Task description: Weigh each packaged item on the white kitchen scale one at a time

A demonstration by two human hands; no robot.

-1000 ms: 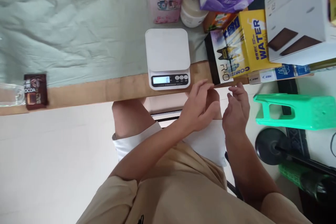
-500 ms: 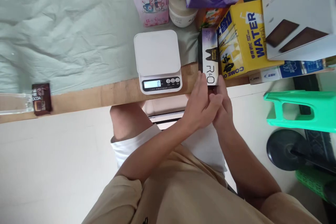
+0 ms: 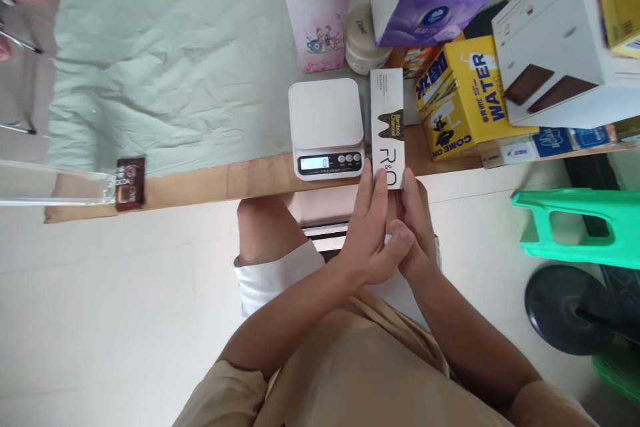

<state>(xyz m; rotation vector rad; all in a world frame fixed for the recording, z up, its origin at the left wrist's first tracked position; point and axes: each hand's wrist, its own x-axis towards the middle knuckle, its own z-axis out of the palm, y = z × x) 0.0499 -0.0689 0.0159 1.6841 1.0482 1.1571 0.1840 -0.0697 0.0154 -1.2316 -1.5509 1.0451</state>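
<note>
Two hands (image 3: 387, 230) grip a long box (image 3: 387, 123) printed "R&O".

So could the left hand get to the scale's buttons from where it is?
Probably yes. The left hand rests on the near end of the R&O box, right beside the white scale, and nothing lies between it and the buttons.
</note>
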